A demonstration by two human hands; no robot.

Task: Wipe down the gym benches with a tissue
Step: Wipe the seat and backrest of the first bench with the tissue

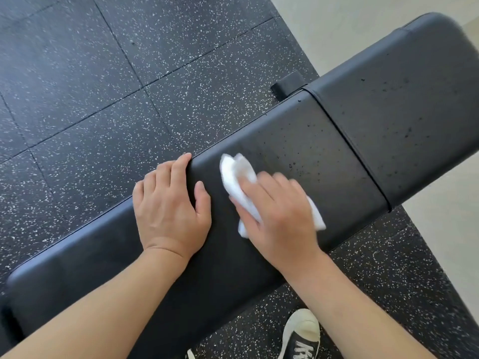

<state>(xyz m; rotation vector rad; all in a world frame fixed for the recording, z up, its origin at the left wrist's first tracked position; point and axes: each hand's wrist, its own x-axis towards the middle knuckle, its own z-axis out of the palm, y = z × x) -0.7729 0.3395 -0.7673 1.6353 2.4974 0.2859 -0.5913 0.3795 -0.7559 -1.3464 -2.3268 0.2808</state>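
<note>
Nearest the camera, a black-and-white sneaker [302, 335] stands on the speckled black rubber floor [77, 86] just beside the near edge of the bench [298, 141]. The bench is a long padded black one whose long axis runs diagonally from lower left to upper right, split by a seam into a longer pad and a wider pad at the far right end. The left hand [171, 206] rests on the longer pad with its fingers [181, 164] curled over the far edge and the thumb lying flat on top. Just to its right, the right hand [280, 216] presses a crumpled white tissue [236, 174] flat against the pad with fingers extended and slightly blurred; the tissue sticks out past the fingertips toward the far edge and also shows at the right side of the hand. Dark droplets dot the padding beyond the tissue and across the wider pad. A black frame part [287, 82] juts out behind the seam. Farther right, the rubber tiles meet a pale floor [363, 27].
</note>
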